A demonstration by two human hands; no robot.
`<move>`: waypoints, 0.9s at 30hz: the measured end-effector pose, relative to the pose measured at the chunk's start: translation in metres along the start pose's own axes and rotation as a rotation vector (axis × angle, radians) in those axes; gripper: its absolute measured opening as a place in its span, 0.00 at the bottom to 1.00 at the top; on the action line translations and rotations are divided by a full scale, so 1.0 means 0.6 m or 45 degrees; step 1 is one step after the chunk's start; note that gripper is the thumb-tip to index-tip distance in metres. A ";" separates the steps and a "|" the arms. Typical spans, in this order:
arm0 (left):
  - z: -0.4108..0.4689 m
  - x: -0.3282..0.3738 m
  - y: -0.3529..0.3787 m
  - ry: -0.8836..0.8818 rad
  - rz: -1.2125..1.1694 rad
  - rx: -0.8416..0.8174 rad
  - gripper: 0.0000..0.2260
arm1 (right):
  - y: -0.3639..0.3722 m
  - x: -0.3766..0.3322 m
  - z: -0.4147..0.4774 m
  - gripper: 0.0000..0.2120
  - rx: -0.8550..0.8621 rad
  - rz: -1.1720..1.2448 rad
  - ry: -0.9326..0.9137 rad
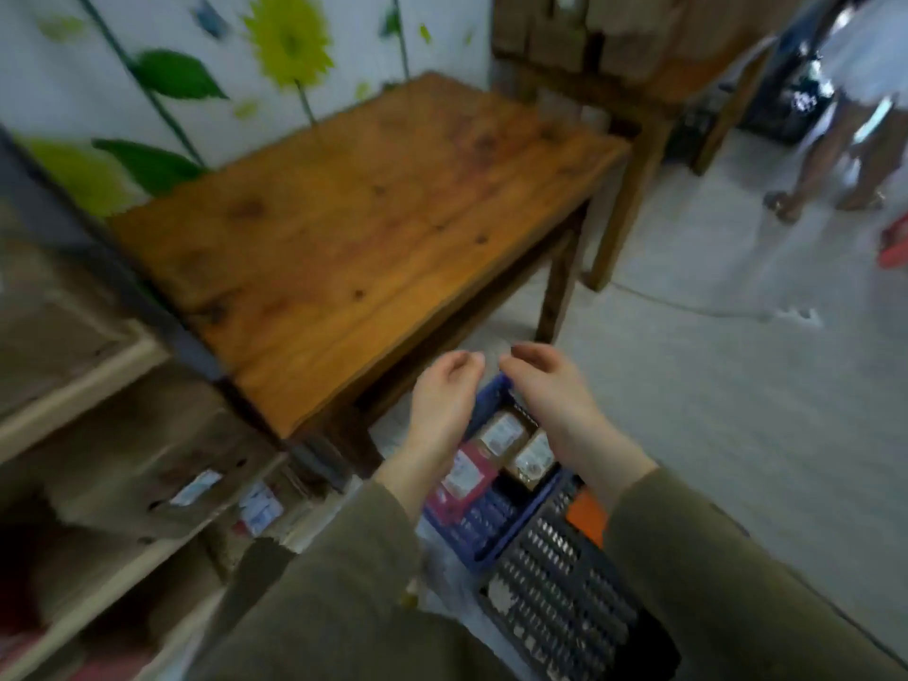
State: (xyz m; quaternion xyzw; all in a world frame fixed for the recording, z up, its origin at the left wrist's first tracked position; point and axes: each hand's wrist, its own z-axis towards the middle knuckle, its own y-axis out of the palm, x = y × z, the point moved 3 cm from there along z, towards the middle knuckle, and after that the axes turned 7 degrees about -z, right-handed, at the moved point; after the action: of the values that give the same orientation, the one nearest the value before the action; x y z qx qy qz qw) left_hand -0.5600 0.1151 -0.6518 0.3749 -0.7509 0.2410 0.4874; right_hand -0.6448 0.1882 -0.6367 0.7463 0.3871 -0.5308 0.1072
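Observation:
Both my hands hover over a blue plastic basket (484, 528) on the floor by the wooden table's near corner. My left hand (442, 405) and my right hand (545, 395) hang with loosely curled fingers, holding nothing that I can see. In the basket lie two brown parcels (506, 432) with white labels and a red parcel (462, 479) with a label. My olive sleeves cover the lower part of the view.
A bare wooden table (354, 223) stands ahead. A black crate (565, 602) lies next to the basket. Shelves with cardboard boxes (123, 435) line the left. A second table (663, 86) carries boxes at the back. A person's legs (835, 159) stand far right.

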 end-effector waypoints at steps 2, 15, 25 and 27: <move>-0.065 0.044 -0.047 0.049 -0.066 0.096 0.18 | 0.012 -0.054 -0.061 0.20 -0.078 -0.056 -0.131; -0.416 0.238 -0.450 0.542 -0.216 0.850 0.14 | 0.295 -0.351 -0.394 0.18 -0.767 -0.175 -0.752; -0.565 0.334 -0.693 0.831 -0.071 1.073 0.16 | 0.512 -0.474 -0.552 0.22 -0.818 -0.210 -1.074; -0.581 0.360 -0.740 0.913 -0.052 1.104 0.14 | 0.540 -0.502 -0.565 0.21 -0.757 -0.222 -1.177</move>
State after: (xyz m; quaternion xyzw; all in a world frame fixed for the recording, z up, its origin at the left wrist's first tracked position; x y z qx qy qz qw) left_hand -0.0660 0.0302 -0.3135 0.4501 -0.3631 0.6302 0.5181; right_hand -0.2215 0.0226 -0.3140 0.3386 0.4932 -0.6778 0.4275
